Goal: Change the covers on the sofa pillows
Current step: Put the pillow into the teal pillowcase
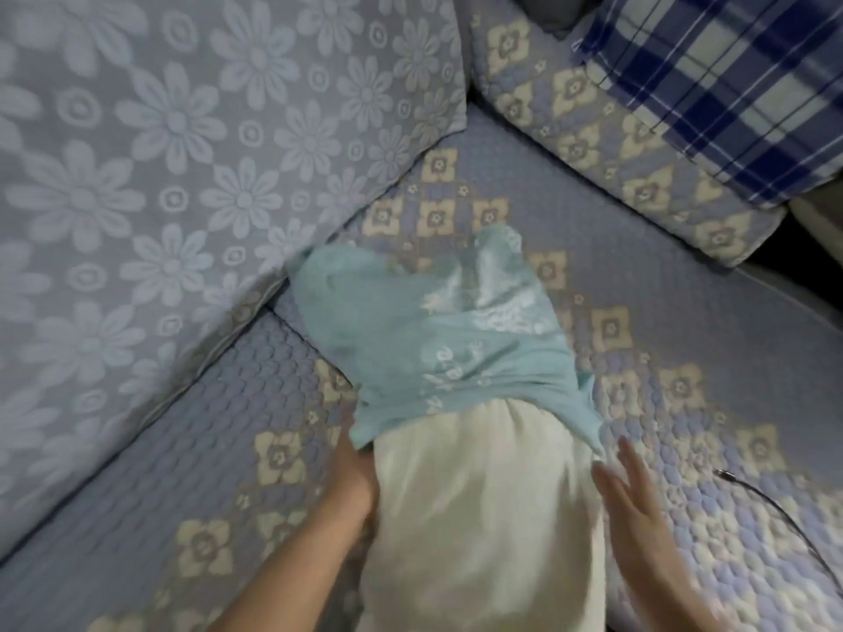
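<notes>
A white pillow insert (479, 504) lies on the sofa seat, its far half inside a light teal patterned cover (433, 330). The cover's open hem bunches across the pillow's middle. My left hand (353, 481) is pressed against the pillow's left side just under the hem's left corner; its fingers are tucked out of sight beside the pillow. My right hand (634, 508) lies with straight, spread fingers along the pillow's right side, just below the hem's right corner, holding nothing.
The seat wears a quilted lavender cover with cream flowers (684, 335). A large blue daisy-patterned cushion (159, 175) fills the left. A quilted pillow (606, 143) and a blue plaid pillow (730, 84) lie at the top right. A thin black cable (775, 508) trails at right.
</notes>
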Demonstrator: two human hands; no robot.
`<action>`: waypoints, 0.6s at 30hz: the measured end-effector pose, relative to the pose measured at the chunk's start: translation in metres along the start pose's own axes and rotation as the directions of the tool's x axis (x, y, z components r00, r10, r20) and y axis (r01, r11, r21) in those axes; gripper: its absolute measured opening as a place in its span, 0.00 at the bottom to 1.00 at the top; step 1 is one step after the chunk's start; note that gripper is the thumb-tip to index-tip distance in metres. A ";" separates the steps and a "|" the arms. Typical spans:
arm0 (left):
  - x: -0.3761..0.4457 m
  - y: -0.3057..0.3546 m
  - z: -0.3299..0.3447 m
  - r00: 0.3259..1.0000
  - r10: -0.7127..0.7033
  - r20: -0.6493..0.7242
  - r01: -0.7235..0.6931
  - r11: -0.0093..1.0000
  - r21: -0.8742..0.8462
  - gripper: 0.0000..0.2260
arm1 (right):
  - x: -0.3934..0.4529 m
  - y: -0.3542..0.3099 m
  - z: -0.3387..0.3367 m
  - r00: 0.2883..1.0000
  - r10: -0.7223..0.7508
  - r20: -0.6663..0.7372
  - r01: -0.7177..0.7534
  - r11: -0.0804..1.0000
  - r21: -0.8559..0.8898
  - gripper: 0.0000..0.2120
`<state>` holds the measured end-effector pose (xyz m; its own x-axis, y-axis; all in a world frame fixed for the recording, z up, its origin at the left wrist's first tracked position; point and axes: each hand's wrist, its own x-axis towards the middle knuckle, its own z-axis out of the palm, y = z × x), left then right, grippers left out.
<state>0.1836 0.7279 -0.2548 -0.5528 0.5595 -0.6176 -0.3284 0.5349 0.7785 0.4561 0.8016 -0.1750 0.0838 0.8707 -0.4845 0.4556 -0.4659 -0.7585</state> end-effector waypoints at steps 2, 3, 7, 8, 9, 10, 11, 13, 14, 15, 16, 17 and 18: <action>-0.037 0.023 0.004 0.994 0.106 0.016 -0.106 0.994 0.018 0.11 | -0.019 -0.039 0.033 0.935 -0.315 0.163 0.342 0.921 -0.188 0.31; -0.056 0.027 0.006 0.986 0.165 0.023 -0.166 0.986 0.019 0.14 | -0.028 -0.050 0.048 0.853 -0.440 0.281 0.515 0.801 -0.307 0.33; -0.103 0.015 0.000 0.979 0.193 -0.070 -0.178 0.968 0.177 0.19 | -0.020 -0.063 0.076 0.658 -0.542 0.523 0.729 0.282 -0.624 0.29; -0.109 0.010 -0.005 0.976 0.196 -0.096 -0.167 0.955 0.246 0.17 | -0.011 -0.067 0.078 0.661 -0.585 0.469 0.700 0.257 -0.666 0.22; -0.116 0.002 -0.012 0.970 0.212 -0.121 -0.165 0.934 0.318 0.15 | -0.002 -0.073 0.073 0.670 -0.633 0.388 0.661 0.271 -0.699 0.16; -0.122 -0.003 -0.020 0.963 0.228 -0.145 -0.162 0.917 0.363 0.13 | 0.005 -0.080 0.067 0.652 -0.690 0.313 0.650 0.296 -0.700 0.12; -0.125 -0.012 -0.026 0.961 0.218 -0.168 -0.142 0.916 0.376 0.10 | 0.008 -0.083 0.063 0.633 -0.730 0.259 0.649 0.316 -0.692 0.10; -0.127 -0.032 -0.038 0.975 0.042 -0.218 0.035 0.940 0.340 0.08 | 0.002 -0.081 0.064 0.588 -0.762 0.270 0.669 0.271 -0.693 0.11; -0.127 -0.042 -0.042 0.974 -0.051 -0.221 0.131 0.922 0.364 0.12 | -0.005 -0.075 0.068 0.556 -0.765 0.326 0.698 0.216 -0.683 0.13; -0.132 -0.055 -0.043 0.981 -0.083 -0.176 0.157 0.870 0.467 0.14 | -0.012 -0.066 0.071 0.499 -0.763 0.410 0.758 0.154 -0.634 0.14; -0.145 -0.063 -0.040 0.990 -0.103 -0.094 0.139 0.768 0.625 0.14 | -0.017 -0.054 0.071 0.417 -0.757 0.502 0.824 0.082 -0.560 0.14; -0.156 -0.067 -0.036 0.996 -0.092 -0.010 0.067 0.653 0.754 0.12 | -0.020 -0.043 0.070 0.330 -0.740 0.586 0.876 0.008 -0.482 0.13; -0.170 -0.062 -0.033 0.992 -0.111 0.055 0.020 0.584 0.811 0.10 | -0.021 -0.035 0.067 0.234 -0.705 0.670 0.917 -0.068 -0.392 0.11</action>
<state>0.2722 0.5784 -0.1950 -0.4703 0.5307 -0.7051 0.4181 0.8376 0.3515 0.3792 0.7892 -0.1676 -0.8950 0.4269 0.1290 0.3935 0.8921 -0.2221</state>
